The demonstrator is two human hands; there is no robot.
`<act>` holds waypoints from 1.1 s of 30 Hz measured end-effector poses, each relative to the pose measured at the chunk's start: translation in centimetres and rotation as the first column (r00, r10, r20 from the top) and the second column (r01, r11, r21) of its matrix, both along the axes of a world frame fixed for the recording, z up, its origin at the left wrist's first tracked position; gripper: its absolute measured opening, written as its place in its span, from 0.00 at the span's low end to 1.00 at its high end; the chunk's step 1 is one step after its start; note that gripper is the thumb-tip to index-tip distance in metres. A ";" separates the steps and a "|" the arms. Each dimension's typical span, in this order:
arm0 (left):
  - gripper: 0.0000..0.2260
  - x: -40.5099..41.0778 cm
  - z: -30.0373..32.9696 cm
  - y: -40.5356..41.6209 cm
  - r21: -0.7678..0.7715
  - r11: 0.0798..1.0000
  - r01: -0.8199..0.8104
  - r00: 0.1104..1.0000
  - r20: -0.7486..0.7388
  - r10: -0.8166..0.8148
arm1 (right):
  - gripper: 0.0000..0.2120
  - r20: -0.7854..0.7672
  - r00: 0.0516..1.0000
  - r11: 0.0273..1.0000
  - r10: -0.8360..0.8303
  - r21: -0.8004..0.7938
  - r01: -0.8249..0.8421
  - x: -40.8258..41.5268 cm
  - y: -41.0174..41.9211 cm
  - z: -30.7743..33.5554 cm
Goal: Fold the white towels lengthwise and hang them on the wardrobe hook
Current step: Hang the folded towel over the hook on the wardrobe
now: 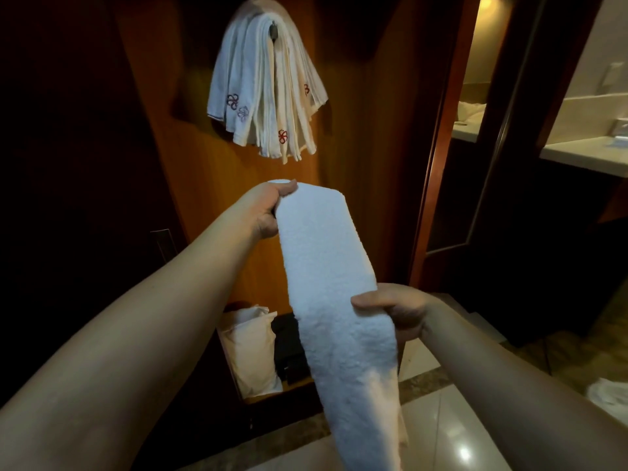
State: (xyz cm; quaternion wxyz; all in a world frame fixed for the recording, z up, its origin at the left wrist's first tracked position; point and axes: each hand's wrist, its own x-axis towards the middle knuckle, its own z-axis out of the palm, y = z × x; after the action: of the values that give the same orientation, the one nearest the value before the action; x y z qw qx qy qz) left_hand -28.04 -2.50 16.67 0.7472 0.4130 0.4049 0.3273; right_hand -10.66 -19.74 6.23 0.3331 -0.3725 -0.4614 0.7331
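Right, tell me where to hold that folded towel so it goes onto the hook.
Probably keep the left hand gripping the folded towel at its top end and the right hand pinching midway. It's a long narrow strip, so drape its middle over the hook from below.

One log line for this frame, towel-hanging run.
stage: towel folded lengthwise, not yet hung | left hand: grips top end | right hand: pinches strip edge | folded towel: below hook | hung towels: several

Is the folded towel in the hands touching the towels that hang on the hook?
Apart. The head view shows bare wardrobe wood between the top end of the held towel and the lowest ends of the hanging towels.
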 end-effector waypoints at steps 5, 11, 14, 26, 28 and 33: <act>0.13 0.3 -1.9 1.6 0.059 0.996 -0.065 0.996 -0.053 0.068 | 0.29 -0.179 0.978 0.994 -0.106 -0.002 0.107 -0.1 0.2 0.6; 0.34 -2.0 -7.3 2.8 -0.056 0.982 0.178 0.977 -0.107 -0.184 | 0.21 -0.234 0.951 0.968 -0.201 0.100 0.229 -0.9 1.4 3.6; 0.30 -2.5 -9.3 2.9 0.090 0.947 0.308 0.901 -0.349 -0.260 | 0.20 -0.249 0.899 0.913 -0.361 0.102 0.395 -0.9 2.5 6.0; 0.28 0.6 -9.2 -9.9 0.852 0.524 -0.001 0.944 -0.172 0.282 | 0.30 -0.019 0.605 0.555 -0.796 0.376 0.742 -3.3 5.8 11.0; 0.32 1.5 -9.3 -10.3 0.890 0.444 0.104 0.884 -0.288 0.368 | 0.32 0.000 0.569 0.523 -0.822 0.394 0.756 -3.6 6.1 11.7; 0.35 2.7 -8.9 -9.9 0.928 0.341 0.149 0.820 -0.308 0.482 | 0.21 -0.012 0.486 0.431 -0.874 0.441 0.787 -3.7 6.4 13.0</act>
State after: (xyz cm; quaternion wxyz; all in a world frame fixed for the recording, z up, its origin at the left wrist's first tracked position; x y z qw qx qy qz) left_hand -25.31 -12.37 7.77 0.1936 0.7869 0.3806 0.4455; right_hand -14.39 -13.33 19.23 0.6655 -0.5554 -0.3845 0.3176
